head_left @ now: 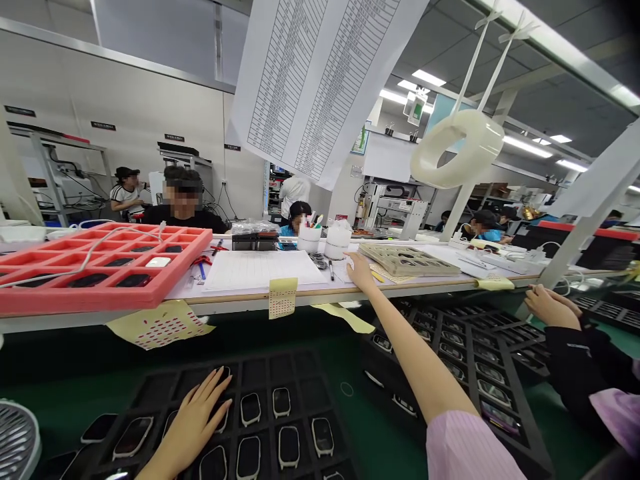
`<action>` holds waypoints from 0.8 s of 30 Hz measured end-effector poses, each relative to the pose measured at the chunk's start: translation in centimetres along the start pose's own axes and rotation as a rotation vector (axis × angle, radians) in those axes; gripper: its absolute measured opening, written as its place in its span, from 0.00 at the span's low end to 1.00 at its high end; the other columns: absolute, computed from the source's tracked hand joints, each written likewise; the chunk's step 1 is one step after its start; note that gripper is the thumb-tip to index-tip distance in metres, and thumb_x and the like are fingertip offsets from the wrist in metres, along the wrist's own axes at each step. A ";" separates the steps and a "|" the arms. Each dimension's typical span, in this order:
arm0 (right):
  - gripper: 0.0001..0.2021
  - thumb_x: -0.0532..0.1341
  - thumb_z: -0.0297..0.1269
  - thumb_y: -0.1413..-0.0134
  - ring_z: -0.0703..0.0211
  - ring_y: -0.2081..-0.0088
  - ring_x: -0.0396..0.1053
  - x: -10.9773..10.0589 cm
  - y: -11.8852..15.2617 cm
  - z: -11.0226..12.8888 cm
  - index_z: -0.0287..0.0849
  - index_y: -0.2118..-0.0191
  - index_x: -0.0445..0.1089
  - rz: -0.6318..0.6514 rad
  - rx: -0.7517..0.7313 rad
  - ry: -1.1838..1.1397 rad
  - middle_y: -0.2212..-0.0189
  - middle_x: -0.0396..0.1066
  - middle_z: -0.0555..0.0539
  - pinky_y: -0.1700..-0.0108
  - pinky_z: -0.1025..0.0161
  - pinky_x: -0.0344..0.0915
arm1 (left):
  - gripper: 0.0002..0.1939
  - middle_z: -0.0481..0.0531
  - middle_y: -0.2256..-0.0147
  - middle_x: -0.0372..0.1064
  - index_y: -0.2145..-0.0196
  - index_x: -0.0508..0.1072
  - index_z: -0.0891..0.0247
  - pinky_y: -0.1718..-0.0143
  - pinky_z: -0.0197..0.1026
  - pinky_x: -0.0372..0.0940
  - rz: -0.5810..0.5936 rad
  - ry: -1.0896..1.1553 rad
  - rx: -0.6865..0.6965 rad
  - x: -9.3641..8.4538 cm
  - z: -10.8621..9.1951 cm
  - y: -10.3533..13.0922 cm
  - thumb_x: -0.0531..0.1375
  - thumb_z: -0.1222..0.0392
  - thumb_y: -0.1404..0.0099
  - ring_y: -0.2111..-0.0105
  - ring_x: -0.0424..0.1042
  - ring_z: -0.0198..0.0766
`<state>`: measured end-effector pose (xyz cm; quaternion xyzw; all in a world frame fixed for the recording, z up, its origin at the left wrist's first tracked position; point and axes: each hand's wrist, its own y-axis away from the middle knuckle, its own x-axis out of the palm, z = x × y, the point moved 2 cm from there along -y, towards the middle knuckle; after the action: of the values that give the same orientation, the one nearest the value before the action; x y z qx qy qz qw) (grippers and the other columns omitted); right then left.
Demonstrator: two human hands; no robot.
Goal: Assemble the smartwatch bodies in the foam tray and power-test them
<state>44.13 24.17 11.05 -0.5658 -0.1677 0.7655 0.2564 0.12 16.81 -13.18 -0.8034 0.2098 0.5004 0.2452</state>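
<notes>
My left hand (pixel 203 410) lies with its fingers stretched out over a black foam tray (pixel 327 393) of watch cases. Its fingertips reach a dark watch piece in an upper compartment, partly hidden under them. Silver-rimmed watch cases (pixel 289 445) sit upright in several compartments beside the hand. At the shelf ahead, my right hand (pixel 360 272) is stretched forward with its fingers apart, and I see nothing held in it. It is over small papers beside a white round container (pixel 338 240), close to a black pen (pixel 331 269).
A red foam tray (pixel 185 267) with a white cable stands on the shelf at left; a beige tray (pixel 407 260) is at right. Another black tray (pixel 445 360) lies under my right arm. A co-worker's hands (pixel 553 307) are at right. A white ring (pixel 457 150) hangs overhead.
</notes>
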 end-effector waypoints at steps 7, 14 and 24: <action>0.19 0.48 0.35 0.41 0.45 0.45 0.58 -0.1 1.8 0.4 0.35 0.48 0.65 -0.031 0.106 0.171 0.48 0.63 0.36 0.43 0.46 0.50 | 0.28 0.51 0.37 0.45 0.39 0.58 0.57 0.41 0.53 0.52 0.108 -0.023 -0.039 -0.6 -0.5 -0.2 0.42 0.45 0.31 0.37 0.46 0.45; 0.25 0.40 0.41 0.36 0.49 0.35 0.42 -0.2 8.7 1.7 0.36 0.41 0.59 0.039 0.084 0.193 0.39 0.54 0.41 0.36 0.46 0.32 | 0.26 0.53 0.37 0.45 0.39 0.58 0.59 0.41 0.53 0.52 0.113 -0.062 -0.022 -0.7 -0.7 -0.2 0.42 0.50 0.30 0.36 0.46 0.44; 0.27 0.44 0.50 0.36 0.51 0.35 0.40 -2.2 15.8 4.0 0.43 0.36 0.50 -0.009 -0.039 -0.090 0.35 0.41 0.41 0.36 0.48 0.43 | 0.24 0.55 0.37 0.49 0.40 0.60 0.60 0.41 0.54 0.53 0.047 -0.016 0.000 -0.1 -0.4 -0.1 0.46 0.51 0.31 0.37 0.48 0.45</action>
<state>37.62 10.21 5.36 -0.5351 -0.1964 0.7855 0.2408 0.40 16.67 -12.92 -0.7942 0.2268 0.5124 0.2351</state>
